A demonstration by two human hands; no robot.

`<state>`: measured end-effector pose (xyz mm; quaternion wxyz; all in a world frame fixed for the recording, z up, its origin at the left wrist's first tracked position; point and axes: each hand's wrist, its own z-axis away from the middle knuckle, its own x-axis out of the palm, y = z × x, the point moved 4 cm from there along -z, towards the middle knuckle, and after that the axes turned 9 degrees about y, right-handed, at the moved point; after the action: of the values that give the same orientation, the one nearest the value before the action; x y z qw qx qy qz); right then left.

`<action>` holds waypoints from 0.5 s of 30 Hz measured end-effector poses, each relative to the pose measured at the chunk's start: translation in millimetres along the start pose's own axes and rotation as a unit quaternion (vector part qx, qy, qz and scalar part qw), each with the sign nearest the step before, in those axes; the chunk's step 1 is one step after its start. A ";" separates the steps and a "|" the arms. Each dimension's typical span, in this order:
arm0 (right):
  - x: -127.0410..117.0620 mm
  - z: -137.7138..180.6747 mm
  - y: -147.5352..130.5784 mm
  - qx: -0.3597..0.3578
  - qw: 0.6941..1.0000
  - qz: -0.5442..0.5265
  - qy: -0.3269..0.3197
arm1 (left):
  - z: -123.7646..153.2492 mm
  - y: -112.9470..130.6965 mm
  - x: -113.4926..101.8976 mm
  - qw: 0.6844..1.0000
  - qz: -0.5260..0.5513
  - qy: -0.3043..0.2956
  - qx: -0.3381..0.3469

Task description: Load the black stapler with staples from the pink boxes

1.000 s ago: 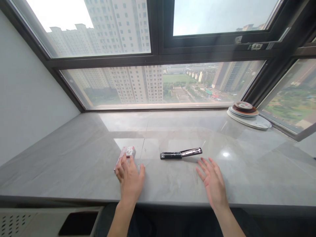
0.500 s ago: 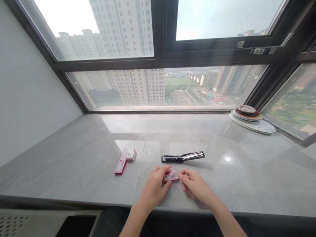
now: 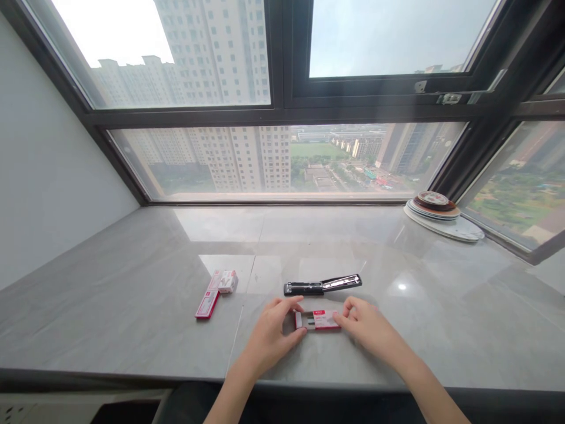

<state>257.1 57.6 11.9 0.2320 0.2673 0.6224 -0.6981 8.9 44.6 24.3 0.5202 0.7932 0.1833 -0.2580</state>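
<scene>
A red-and-white staple box [image 3: 325, 319] lies flat on the grey counter between my hands. Its sleeve is slid to the right, so the left part of the tray shows, with small dark strips inside, likely staples. My left hand [image 3: 274, 331] curls around the tray's left end, thumb at the near side and fingers at the far side. At the right end, my right hand [image 3: 364, 327] pinches the sleeve between thumb and fingers. Just beyond the box rests a black stapler [image 3: 304, 288], hinged wide open with its top arm pointing right.
To the left lie flat red-and-white boxes [image 3: 207, 305] end to end, with a small white box [image 3: 228, 281] beside them. A stack of plates [image 3: 435, 209] stands at the back right corner by the window. The counter's front edge runs close to my forearms.
The staple box has been pulled open: its sleeve and my right hand have moved right, exposing the tray. My left hand stays at the left end. The view has shifted slightly.
</scene>
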 end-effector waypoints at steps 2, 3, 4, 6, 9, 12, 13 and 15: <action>-1.5 -0.2 -23.8 -0.080 0.995 0.058 0.029 | -1.1 -0.2 0.8 1.000 0.007 -0.003 -0.002; 1.4 -0.4 -37.1 -0.121 0.989 0.083 0.021 | -1.7 -0.7 1.0 1.000 0.009 -0.004 -0.003; 5.9 -1.0 -49.8 -0.158 0.981 0.110 0.008 | -2.2 -1.6 1.2 1.000 0.011 -0.004 -0.005; 17.1 -4.2 -70.0 -0.214 0.961 0.176 -0.017 | -2.9 -3.5 1.0 1.000 0.016 -0.003 -0.008; 33.0 -11.5 -85.9 -0.270 0.923 0.270 -0.042 | -2.8 -5.3 0.2 1.000 0.022 -0.008 -0.009; 38.6 -14.1 -89.4 -0.317 0.901 0.288 -0.062 | -2.5 -5.9 -0.8 1.000 0.025 -0.011 -0.008; 36.6 -13.6 -88.1 -0.325 0.905 0.268 -0.064 | -2.5 -6.2 -1.1 1.000 0.025 -0.009 -0.008; 27.3 -11.7 -80.6 -0.317 0.925 0.200 -0.062 | -2.7 -7.0 -1.1 1.000 0.025 -0.004 -0.007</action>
<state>184.7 79.0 52.9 0.4777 0.2552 0.7291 -0.4185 4.6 49.9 20.7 0.5325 0.7930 0.1630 -0.2471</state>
